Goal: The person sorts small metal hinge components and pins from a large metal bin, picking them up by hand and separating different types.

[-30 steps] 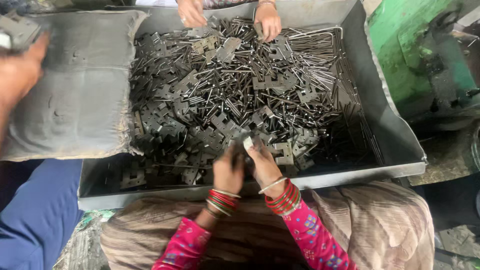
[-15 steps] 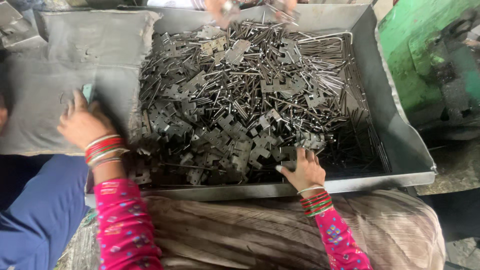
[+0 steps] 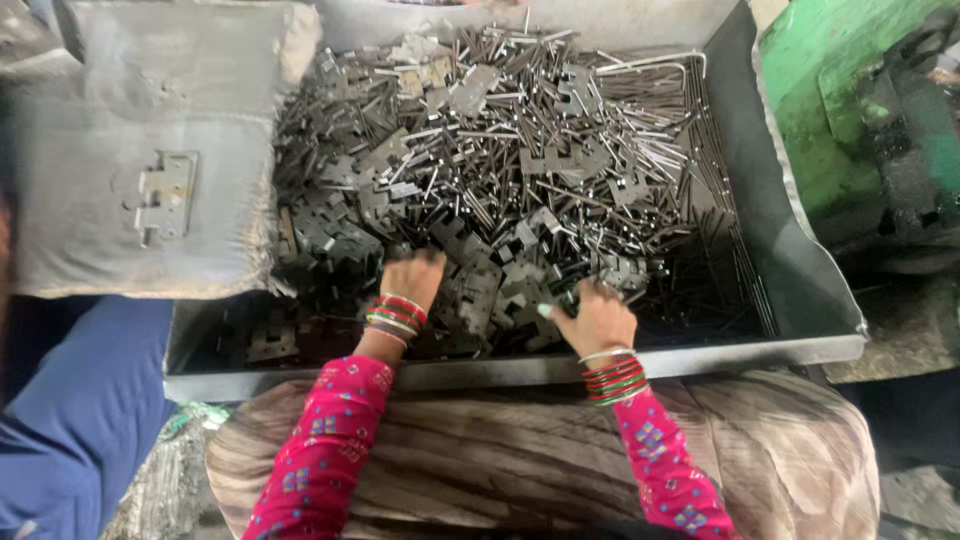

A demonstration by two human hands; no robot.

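Hundreds of flat metal plates and thin rods lay heaped in the grey tray, and both my hands were down in the pile by the tray's near wall. My left hand dug fingers-first into dark plates, grip hidden; my right hand looked curled on one small piece. Sharp stamped edges could have nicked my fingers, or the tangled rods snagged my bangles.

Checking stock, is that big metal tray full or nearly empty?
Well filled: the grey tray holds a dense heap of metal plates and pins across most of its floor; both hands dig into it.
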